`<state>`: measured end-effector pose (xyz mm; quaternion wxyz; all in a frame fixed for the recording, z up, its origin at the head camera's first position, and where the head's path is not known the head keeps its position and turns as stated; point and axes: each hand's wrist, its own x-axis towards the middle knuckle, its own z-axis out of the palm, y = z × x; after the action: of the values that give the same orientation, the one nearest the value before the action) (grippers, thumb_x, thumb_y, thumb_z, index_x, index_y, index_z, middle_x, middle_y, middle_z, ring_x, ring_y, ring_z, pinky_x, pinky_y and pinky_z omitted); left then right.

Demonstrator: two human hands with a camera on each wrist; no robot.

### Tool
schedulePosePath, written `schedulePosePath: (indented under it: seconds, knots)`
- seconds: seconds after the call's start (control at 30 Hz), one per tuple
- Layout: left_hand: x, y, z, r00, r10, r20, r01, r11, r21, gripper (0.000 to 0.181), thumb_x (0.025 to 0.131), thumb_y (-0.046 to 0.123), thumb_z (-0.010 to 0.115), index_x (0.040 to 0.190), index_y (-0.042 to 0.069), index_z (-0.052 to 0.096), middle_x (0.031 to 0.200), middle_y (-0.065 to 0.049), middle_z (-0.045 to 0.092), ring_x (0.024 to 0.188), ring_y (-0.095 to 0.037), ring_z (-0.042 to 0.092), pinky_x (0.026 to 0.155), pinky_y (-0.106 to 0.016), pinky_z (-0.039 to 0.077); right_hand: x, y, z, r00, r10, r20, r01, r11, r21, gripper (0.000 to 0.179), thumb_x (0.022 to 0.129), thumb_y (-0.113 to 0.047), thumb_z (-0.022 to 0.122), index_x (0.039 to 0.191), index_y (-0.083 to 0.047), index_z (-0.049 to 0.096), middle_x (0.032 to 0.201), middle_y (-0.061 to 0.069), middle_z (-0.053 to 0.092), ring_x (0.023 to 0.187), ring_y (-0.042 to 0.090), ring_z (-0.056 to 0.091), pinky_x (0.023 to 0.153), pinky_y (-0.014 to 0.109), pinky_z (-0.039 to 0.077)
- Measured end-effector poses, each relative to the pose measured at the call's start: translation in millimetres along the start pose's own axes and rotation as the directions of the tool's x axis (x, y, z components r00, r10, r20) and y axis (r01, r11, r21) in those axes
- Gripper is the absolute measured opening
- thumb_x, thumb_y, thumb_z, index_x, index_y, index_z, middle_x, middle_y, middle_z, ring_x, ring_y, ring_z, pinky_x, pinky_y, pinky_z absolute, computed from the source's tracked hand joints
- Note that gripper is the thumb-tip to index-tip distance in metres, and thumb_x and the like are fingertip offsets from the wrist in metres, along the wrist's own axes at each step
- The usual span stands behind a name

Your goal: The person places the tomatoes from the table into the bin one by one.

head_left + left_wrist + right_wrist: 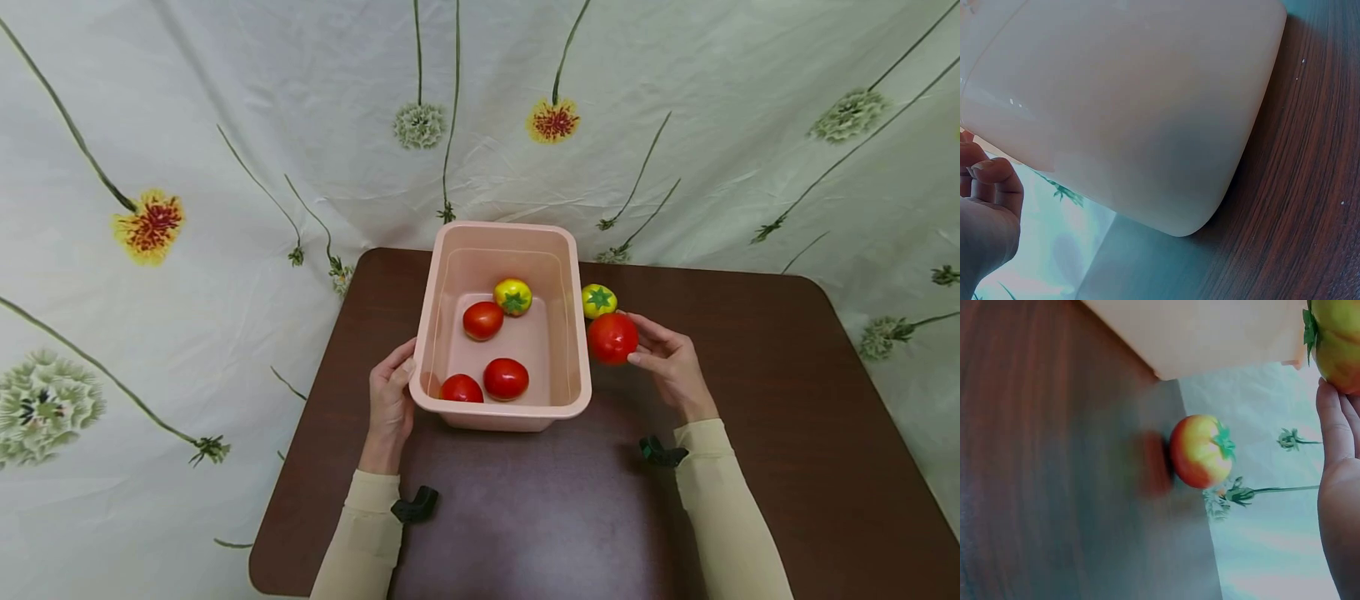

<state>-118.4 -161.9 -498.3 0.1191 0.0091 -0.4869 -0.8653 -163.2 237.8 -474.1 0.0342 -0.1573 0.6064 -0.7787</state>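
A pink plastic bin (502, 423) stands on the table, with red tomatoes (506, 379) and one yellow-topped tomato (513, 297) inside. Its near wall partly hides one red tomato (461, 388). My left hand (391, 400) grips the bin's rim at the left near corner; curled fingers (1004, 178) show beside the wall in the left wrist view. To the right of the bin, my right hand (670, 360) holds a red tomato (612, 338) between thumb and fingers, raised over the table. Its yellow side and green leaves (1310, 331) appear in the right wrist view.
Another tomato (599, 301), yellow and red with a green star-shaped top, rests on the table by the bin's right side. The dark wooden table (750, 350) has rounded corners. Behind it hangs a pale cloth (300, 100) printed with flowers.
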Motion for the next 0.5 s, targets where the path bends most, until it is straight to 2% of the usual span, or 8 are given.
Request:
schedulePosePath:
  seconds: [0.17, 0.3, 0.5]
  knots:
    - [-0.6, 1.0, -1.8, 1.0, -0.002, -0.003, 0.002, 1.0, 0.009, 0.034, 0.087, 0.003, 0.05, 0.114, 0.002, 0.07, 0.108, -0.001, 0.072, 0.096, -0.015, 0.067, 0.084, -0.024, 0.056, 1.9, -4, 0, 0.999, -0.051, 0.008, 0.051, 0.998, 0.039, 0.053, 0.085, 0.018, 0.055, 0.136, 0.003, 0.053, 0.131, 0.0, 0.064, 0.114, 0.015, 0.065, 0.091, 0.027, 0.052]
    - [-1.3, 2.3, -1.6, 1.0, -0.009, -0.012, 0.009, 1.0, 0.008, 0.033, 0.086, 0.004, 0.052, 0.113, 0.004, 0.071, 0.108, -0.001, 0.072, 0.097, -0.016, 0.067, 0.085, -0.024, 0.056, 4.1, -8, 2, 0.997, -0.077, 0.023, 0.076, 0.996, 0.043, 0.053, 0.085, 0.018, 0.056, 0.136, 0.004, 0.052, 0.132, 0.002, 0.064, 0.115, 0.016, 0.065, 0.092, 0.028, 0.052]
    - [0.3, 2.2, -1.2, 1.0, -0.03, -0.009, 0.03, 0.999, 0.018, 0.033, 0.086, 0.004, 0.052, 0.114, 0.004, 0.071, 0.107, 0.0, 0.072, 0.096, -0.016, 0.066, 0.085, -0.025, 0.056, 8.9, -13, 8, 0.991, -0.132, -0.013, 0.132, 0.99, 0.04, 0.051, 0.085, 0.015, 0.059, 0.134, 0.005, 0.053, 0.129, 0.003, 0.065, 0.113, 0.016, 0.066, 0.091, 0.028, 0.052]
